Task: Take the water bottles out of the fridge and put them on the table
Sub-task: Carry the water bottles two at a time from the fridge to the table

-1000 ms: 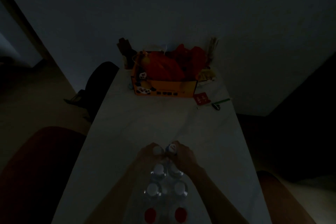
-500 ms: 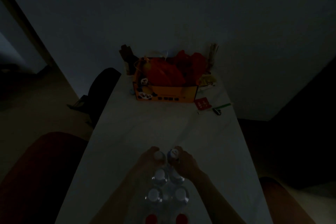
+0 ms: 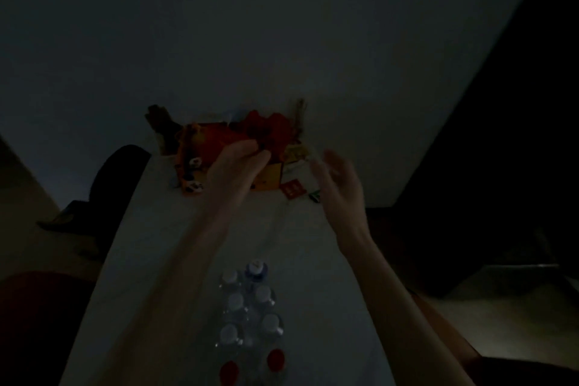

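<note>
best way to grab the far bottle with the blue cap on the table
Take the blue-capped bottle around its neck just under the cap, coming from the far side. It stands upright at the far end of the bottle cluster, with neighbours close beside and behind, so only the far face looks free for a grip.

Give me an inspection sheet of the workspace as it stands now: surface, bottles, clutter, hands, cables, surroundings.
Surface: long pale table, dimly lit, running away from the camera.
Job's things: water bottles standing upright in two rows at the near end; six pale caps, two red caps nearest the camera.
Clutter: orange cardboard box of red items at the far end; a small red card beside it.
Hands: left hand and right hand both open and empty, raised above the table, clear of the bottles.
Cables: nothing seen.
Surroundings: dark chair at the table's left side; plain wall behind; fridge not in view.
</note>
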